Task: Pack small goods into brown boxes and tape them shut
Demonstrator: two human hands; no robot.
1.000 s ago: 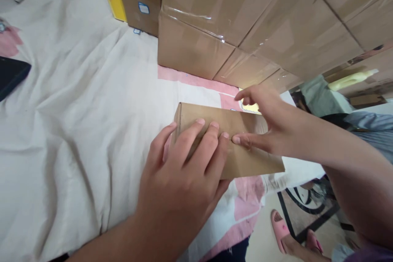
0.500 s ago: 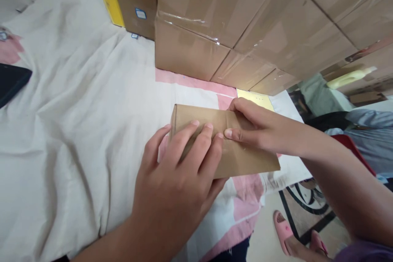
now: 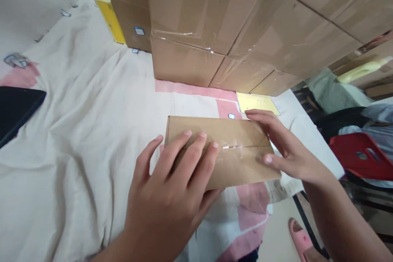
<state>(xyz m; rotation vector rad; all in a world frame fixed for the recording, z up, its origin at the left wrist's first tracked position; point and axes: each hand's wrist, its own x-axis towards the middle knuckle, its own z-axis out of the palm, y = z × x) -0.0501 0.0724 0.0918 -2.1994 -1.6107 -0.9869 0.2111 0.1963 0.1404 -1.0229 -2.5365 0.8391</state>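
A small closed cardboard box [image 3: 245, 163] lies before me, its top seam running lengthwise with a shiny bit of clear tape near the middle. My left hand [image 3: 176, 180] grips its left part, fingers spread over the top and thumb along the near side. At the right end of the box is my right hand [image 3: 285, 151], open, with thumb and fingers apart. That thumb is over the top near the right edge, while the fingers reach past the far corner; whether they touch the cardboard I cannot tell.
Large taped cartons [image 3: 196, 61] are stacked behind the box. A yellow sheet [image 3: 258, 103] and a small blue-edged label [image 3: 231, 116] lie on the pale cloth [image 3: 92, 102]. A dark flat object [image 3: 18, 108] is at left, a red chair [image 3: 362, 153] at right.
My right hand has moved right, off the middle of the box to its right end, and opened, uncovering the tape on the seam. My left hand keeps its place on the box.
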